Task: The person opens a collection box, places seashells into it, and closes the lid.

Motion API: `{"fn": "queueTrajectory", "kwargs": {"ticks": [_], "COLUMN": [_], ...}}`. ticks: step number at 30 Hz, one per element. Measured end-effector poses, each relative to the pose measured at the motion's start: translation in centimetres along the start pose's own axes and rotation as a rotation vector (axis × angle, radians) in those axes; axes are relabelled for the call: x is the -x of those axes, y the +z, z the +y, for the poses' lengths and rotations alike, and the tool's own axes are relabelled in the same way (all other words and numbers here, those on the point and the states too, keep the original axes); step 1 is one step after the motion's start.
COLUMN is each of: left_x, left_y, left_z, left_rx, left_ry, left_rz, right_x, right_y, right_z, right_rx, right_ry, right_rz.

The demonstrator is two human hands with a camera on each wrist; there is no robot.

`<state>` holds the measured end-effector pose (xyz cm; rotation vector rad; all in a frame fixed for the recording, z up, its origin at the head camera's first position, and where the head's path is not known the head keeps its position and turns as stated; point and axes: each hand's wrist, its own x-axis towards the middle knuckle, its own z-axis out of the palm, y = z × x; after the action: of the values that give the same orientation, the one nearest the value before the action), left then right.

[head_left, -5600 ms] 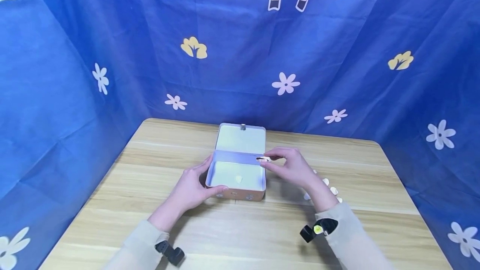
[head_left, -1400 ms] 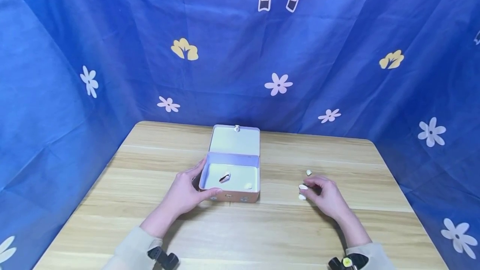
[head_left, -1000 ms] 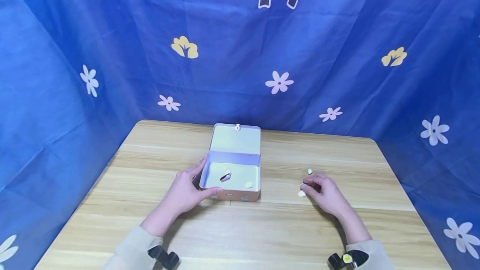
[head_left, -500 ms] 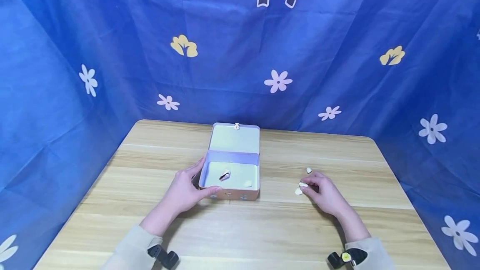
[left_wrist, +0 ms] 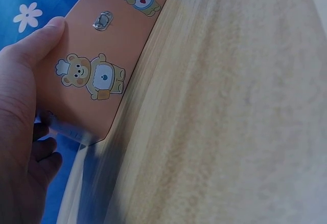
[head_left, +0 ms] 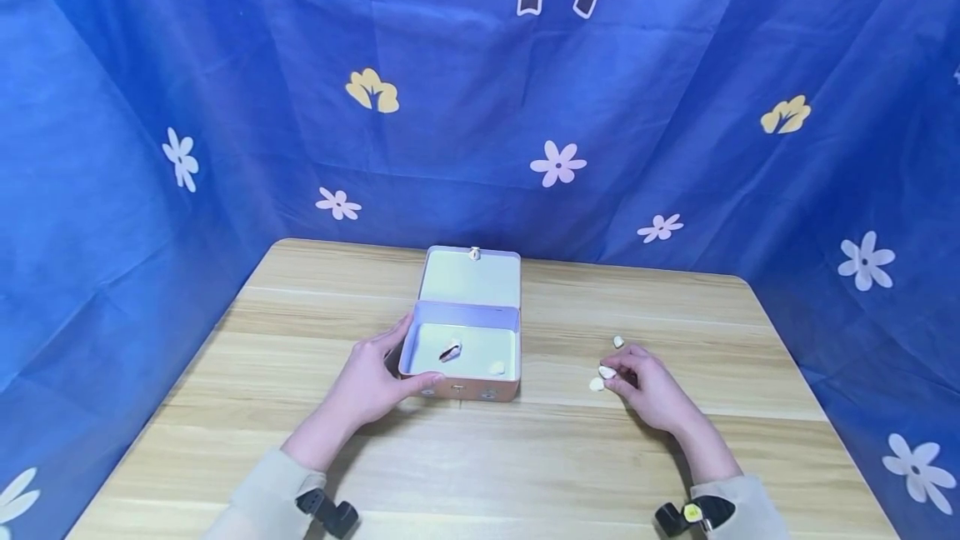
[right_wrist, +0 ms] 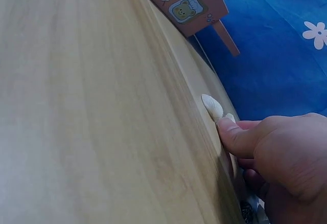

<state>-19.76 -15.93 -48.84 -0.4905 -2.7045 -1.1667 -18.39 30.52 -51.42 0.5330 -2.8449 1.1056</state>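
A tin box (head_left: 450, 390) with bear pictures on its reddish-brown outside stands with its lid (head_left: 471, 277) tipped back. Inside lie a spiral-looking shell (head_left: 451, 352) with a dark slit and a small white shell (head_left: 497, 367). My left hand (head_left: 367, 380) grips the box's left side, thumb over the front rim (left_wrist: 51, 29). To the right, my right hand (head_left: 651, 388) pinches a white seashell (head_left: 607, 372) low over the table. A ribbed, fan-shaped white shell (head_left: 596, 384) lies just left of those fingertips, and another small shell (head_left: 618, 342) lies behind them.
Everything sits on a wood-grain table (head_left: 480, 473) with a blue patterned curtain (head_left: 465, 148) behind and at both sides. Beneath my right palm, dark and pale items (right_wrist: 255, 211) are partly hidden.
Earlier my right hand held the dark-slit shell at the box; now that shell lies inside and the hand is back right. Lately the fan-shaped shell shifted slightly left. My left hand keeps its grip.
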Motion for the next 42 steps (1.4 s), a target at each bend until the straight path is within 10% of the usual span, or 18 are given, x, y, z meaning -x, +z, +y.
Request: {"fn": "queueTrajectory", "kwargs": {"ticks": [42], "left_x": [0.2], "left_y": [-0.1], "left_z": [0.4], "left_rx": [-0.008], "left_ry": [-0.001], "left_rz": [-0.01], "right_x": [-3.9], "right_y": [-2.9], "right_z": [-6.4], "right_rx": [-0.093], "right_ry": [-0.051], "right_rz": [0.031]}}
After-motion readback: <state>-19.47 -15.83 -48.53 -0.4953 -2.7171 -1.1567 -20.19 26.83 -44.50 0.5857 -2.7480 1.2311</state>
